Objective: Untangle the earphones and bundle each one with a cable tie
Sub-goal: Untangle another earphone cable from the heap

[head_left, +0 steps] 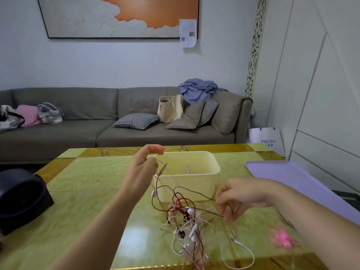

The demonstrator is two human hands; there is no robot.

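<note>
The earphones (185, 217) dangle top-to-bottom from the left hand's (142, 166) pinched fingers onto the table (87, 182); the right hand's (239, 193) fingers pinch them sideways.

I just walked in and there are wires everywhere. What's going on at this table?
A person is untangling earphones on the green table. The left hand pinches strands of the tangle and holds them up in front of the cream bin. The right hand pinches a dark cord out to the side. Most of the tangle lies knotted on the table, and no bundled earphones are in sight. The pink things near the right arm are too blurred to identify.
</note>
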